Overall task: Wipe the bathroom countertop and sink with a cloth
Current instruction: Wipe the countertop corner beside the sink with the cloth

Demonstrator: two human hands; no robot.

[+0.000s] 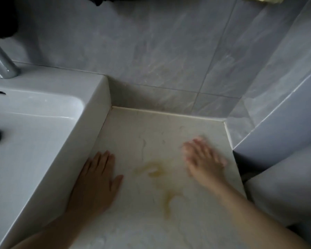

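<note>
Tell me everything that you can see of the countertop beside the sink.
The countertop is a pale cream slab that looks like stone, with faint veins. It lies flat between the sink on its left and grey tiled walls behind and to the right. Yellowish smears mark its middle. The left hand lies flat on it against the sink; the blurred right hand seems to touch it too.
</note>
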